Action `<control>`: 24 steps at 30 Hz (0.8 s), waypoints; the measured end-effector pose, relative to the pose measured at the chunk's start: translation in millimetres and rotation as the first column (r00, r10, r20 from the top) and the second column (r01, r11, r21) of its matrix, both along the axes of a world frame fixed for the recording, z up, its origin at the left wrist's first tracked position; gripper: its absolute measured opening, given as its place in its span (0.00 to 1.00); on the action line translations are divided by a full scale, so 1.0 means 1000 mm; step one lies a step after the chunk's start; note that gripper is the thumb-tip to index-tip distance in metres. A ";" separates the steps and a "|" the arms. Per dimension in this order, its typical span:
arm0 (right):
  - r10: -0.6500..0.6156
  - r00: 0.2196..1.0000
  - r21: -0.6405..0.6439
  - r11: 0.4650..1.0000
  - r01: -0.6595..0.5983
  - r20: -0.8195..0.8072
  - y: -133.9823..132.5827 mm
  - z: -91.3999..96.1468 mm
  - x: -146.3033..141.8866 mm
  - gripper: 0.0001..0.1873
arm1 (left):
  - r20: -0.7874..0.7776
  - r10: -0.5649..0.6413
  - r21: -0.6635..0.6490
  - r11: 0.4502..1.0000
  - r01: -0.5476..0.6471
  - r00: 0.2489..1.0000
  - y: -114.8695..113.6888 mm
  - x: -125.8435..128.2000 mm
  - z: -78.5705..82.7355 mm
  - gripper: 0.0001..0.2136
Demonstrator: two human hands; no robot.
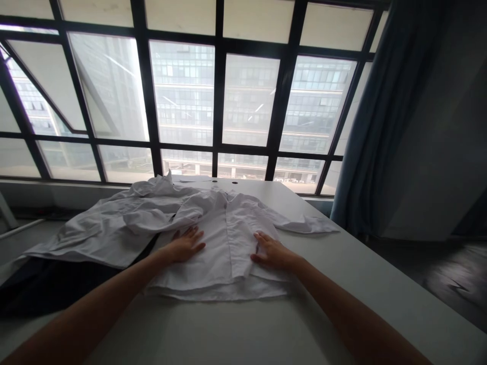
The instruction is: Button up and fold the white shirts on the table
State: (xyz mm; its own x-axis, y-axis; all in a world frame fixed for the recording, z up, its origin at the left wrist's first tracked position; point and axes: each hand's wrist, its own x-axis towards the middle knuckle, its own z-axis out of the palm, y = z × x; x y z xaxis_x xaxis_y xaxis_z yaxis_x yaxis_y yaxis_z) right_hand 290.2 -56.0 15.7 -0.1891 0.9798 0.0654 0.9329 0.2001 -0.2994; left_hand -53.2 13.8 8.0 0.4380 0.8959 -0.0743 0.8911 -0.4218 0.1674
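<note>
A white button-up shirt (228, 238) lies spread on a white table (342, 284), front side up. My left hand (186, 244) rests flat on the shirt's left panel with fingers stretched out. My right hand (272, 251) lies flat on the right panel beside the button strip, fingers extended. One sleeve (304, 222) of the shirt stretches out to the right. Neither hand grips anything.
More white garments (110, 223) are piled to the left, partly over a dark cloth (49, 284). A large gridded window (220, 96) stands behind the table. A blue curtain (380, 126) hangs at the right, with dark floor (437, 274) beyond the table edge.
</note>
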 end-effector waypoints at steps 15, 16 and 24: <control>0.292 0.948 -0.060 0.952 -0.301 -0.126 -0.058 0.038 -0.020 0.40 | 0.083 -0.476 0.161 0.873 0.459 0.876 -0.110 0.038 0.052 0.12; 0.306 0.946 -0.030 0.950 -0.311 -0.109 -0.060 0.039 -0.025 0.35 | 0.066 -0.473 0.175 0.872 0.457 0.878 -0.111 0.039 0.051 0.10; 0.338 0.941 0.145 0.930 -0.337 0.018 -0.064 0.026 -0.062 0.24 | 0.032 -0.396 0.328 0.872 0.364 0.918 -0.107 0.043 0.042 0.10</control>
State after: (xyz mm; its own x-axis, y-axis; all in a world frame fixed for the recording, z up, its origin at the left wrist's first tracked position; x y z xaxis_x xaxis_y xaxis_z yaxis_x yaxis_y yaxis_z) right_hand 228.5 -119.6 41.9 -0.5056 0.8384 0.2037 0.8008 0.5439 -0.2507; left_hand -10.0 -93.4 49.9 0.7402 0.6291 0.2373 0.6378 -0.7687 0.0484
